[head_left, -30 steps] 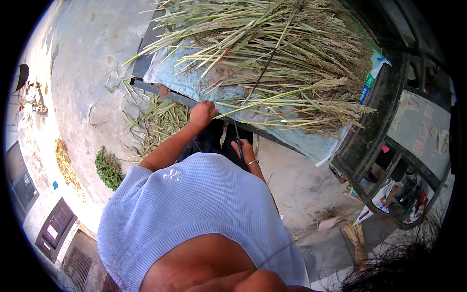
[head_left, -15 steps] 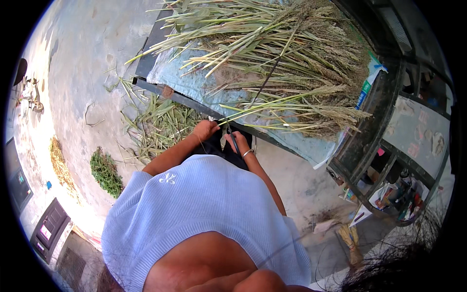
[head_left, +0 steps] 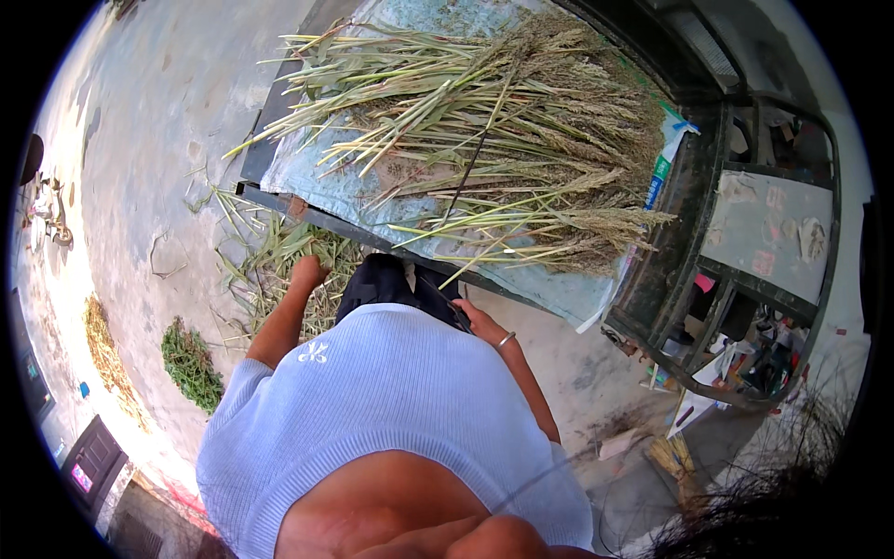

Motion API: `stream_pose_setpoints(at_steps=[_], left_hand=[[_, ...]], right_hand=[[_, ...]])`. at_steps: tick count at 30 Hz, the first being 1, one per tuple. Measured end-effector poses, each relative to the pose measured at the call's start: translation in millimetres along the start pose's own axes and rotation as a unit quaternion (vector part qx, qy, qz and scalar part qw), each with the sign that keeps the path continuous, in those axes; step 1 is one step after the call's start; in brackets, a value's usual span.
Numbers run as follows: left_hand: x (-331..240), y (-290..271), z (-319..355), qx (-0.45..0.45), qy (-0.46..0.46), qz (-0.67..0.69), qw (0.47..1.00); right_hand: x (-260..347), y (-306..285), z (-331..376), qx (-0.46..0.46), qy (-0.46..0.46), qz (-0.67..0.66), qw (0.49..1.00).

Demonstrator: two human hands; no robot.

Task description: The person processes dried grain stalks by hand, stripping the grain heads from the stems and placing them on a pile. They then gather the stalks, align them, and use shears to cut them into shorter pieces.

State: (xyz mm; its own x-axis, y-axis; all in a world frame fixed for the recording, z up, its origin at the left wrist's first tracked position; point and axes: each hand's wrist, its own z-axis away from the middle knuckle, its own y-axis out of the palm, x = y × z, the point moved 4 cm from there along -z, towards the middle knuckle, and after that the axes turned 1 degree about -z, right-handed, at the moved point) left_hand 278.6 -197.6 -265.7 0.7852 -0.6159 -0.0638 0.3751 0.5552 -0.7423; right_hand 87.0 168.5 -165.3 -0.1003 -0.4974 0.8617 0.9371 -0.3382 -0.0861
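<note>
My left hand (head_left: 308,272) is over the pile of green leaf and stalk cuttings (head_left: 265,279) on the floor. Its fingers look curled in, and whatever they hold, if anything, is hidden. Close to my dark trousers, my right hand (head_left: 484,322) grips a dark-handled pair of scissors (head_left: 460,315), its outline partly lost against the cloth. In front of me, long cut stalks with brown seed heads (head_left: 521,140) lie on a pale blue sheet (head_left: 326,140) over a cart bed. Their pale cut ends point left, and several reach close to the near edge.
The bed's dark metal edge (head_left: 317,221) runs just ahead of my waist. At the right stands the vehicle's dark frame (head_left: 684,233) with a pale panel. Left on the floor lie a green plant heap (head_left: 191,363) and a yellowish strip (head_left: 110,349); a straw broom (head_left: 672,456) is lower right.
My hands, close together at the bed's edge before, have moved apart. The left went left and down over the cuttings; the right drew back toward me with the scissors. The whole view shifted slightly.
</note>
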Motion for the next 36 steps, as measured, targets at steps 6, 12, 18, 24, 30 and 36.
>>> stream_pose_setpoints(at_steps=[6, 12, 18, 24, 30, 36], left_hand=[[-126, -16, -47, -0.073, 0.115, 0.311, 0.941], [-191, -60, -27, 0.067, 0.002, 0.558, 0.827], [-167, -68, -23, -0.028, 0.016, 0.493, 0.869], [-218, -49, -21, -0.008, 0.076, 0.425, 0.902], [-327, -41, -23, 0.025, 0.265, 0.269, 0.926], [-376, -55, -18, 0.006, 0.298, 0.239, 0.924]], right_hand=[[56, -35, -15, 0.072, -0.048, 0.048, 0.995], [40, -42, -40, -0.031, -0.03, -0.265, 0.963], [-140, -122, 56, -0.612, 0.138, -0.331, 0.705], [-227, -201, 109, -0.652, 0.387, 0.03, 0.651], [-259, -231, 67, -0.399, 0.404, 0.169, 0.805], [-86, -273, -17, -0.431, 0.08, -0.296, 0.848]])
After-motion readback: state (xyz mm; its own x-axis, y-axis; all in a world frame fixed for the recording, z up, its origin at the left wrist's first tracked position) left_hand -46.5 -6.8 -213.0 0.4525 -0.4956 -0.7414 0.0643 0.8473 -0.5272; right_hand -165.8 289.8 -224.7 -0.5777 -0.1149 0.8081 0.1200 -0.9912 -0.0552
